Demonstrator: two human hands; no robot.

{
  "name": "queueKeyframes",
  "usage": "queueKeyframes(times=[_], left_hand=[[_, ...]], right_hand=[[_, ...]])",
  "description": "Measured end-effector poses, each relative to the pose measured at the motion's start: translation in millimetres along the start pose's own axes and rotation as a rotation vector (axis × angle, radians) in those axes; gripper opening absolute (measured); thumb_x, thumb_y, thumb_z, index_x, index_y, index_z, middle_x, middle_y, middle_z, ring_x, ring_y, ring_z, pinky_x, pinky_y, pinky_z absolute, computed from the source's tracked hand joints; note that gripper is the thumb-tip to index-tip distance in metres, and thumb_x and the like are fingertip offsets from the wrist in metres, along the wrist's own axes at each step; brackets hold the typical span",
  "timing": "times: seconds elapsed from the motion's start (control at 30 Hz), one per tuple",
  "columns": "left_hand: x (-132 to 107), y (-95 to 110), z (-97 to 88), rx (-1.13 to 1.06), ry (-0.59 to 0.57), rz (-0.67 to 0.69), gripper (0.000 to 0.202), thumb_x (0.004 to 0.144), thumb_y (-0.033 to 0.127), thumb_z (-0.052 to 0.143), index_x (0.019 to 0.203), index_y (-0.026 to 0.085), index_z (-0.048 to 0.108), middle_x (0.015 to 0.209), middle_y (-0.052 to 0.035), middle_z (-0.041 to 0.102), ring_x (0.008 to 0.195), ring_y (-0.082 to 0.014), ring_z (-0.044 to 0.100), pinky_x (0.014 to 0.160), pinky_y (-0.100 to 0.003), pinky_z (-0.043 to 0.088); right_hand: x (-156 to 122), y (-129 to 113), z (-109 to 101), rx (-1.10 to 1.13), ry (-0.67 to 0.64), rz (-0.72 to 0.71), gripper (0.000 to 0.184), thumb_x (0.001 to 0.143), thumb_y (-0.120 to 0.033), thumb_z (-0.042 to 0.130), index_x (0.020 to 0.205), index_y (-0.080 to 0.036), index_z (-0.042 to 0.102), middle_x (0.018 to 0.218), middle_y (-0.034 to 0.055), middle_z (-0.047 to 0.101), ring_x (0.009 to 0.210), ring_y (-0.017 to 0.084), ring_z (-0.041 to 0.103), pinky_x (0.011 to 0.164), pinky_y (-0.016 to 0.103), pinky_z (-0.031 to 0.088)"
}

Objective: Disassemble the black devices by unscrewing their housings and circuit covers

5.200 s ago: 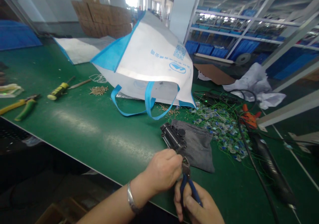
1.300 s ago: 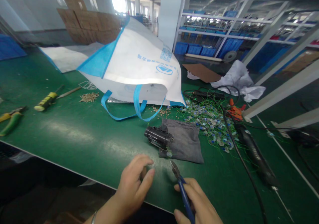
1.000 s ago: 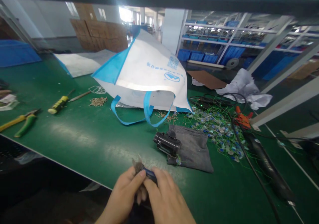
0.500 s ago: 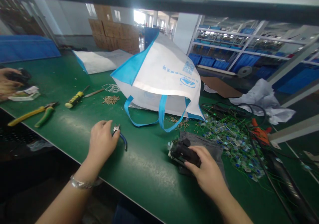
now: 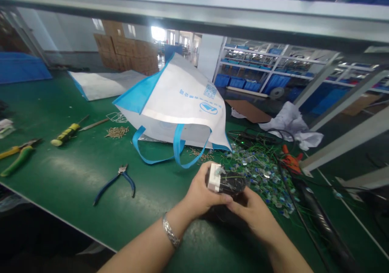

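Observation:
Both hands hold a black device with a white block at one end; its exact kind I cannot make out. My left hand grips it by the white end, thumb along the near side. My right hand is closed round the other end, its fingers partly hidden behind the device. The two thumbs nearly touch. To the left, blue-handled cutting pliers lie on the green table with their handles spread, apart from both hands.
A white and blue bag stands behind the hands. Small screws lie in piles. Further left are a yellow screwdriver and yellow-green pliers. Green-wired small parts and a black cable lie on the right.
My left hand has let go of the blue-handled pliers and moved right onto the device. The device is now turned and in both hands. The view has shifted right.

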State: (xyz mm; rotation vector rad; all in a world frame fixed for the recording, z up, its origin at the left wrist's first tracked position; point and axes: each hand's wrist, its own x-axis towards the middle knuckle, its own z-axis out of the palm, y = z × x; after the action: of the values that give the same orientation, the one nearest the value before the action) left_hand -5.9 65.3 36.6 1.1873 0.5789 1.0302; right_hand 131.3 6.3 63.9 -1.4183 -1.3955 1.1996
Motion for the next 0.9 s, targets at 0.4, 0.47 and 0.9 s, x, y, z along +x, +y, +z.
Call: queueKeyframes(times=[0.4, 0.47, 0.9], left_hand=[[-2, -26, 1.2, 0.777, 0.152, 0.600, 0.052, 0.064, 0.019, 0.062, 0.110, 0.022, 0.038, 0.119, -0.0122, 0.033, 0.107, -0.0253, 0.043, 0.087, -0.041, 0.042], [-2, -29, -3.9, 0.826, 0.171, 0.655, 0.048, 0.068, 0.016, 0.058, 0.111, 0.022, 0.037, 0.121, -0.0127, 0.032, 0.109, -0.0250, 0.042, 0.088, -0.041, 0.041], [8, -28, -15.7, 0.905, 0.407, 0.631, 0.052, 0.066, 0.022, 0.063, 0.110, 0.021, 0.036, 0.115, -0.0123, 0.038, 0.106, -0.0261, 0.046, 0.086, -0.043, 0.042]], right_hand=[[-5, -49, 2, -1.040, 0.228, -0.273, 0.011, 0.075, -0.021, 0.056, 0.084, -0.020, 0.052, 0.072, 0.0006, 0.054, 0.066, 0.016, 0.053, 0.055, 0.025, 0.037], [-2, -46, 12, -1.111, 0.248, -0.294, 0.010, 0.073, -0.020, 0.058, 0.079, -0.019, 0.050, 0.070, 0.0009, 0.055, 0.063, 0.018, 0.055, 0.052, 0.025, 0.034], [-10, -33, 34, -0.977, 0.301, -0.525, 0.022, 0.077, -0.011, 0.036, 0.062, -0.016, 0.049, 0.056, 0.0015, 0.051, 0.049, 0.013, 0.048, 0.048, 0.024, 0.030]])
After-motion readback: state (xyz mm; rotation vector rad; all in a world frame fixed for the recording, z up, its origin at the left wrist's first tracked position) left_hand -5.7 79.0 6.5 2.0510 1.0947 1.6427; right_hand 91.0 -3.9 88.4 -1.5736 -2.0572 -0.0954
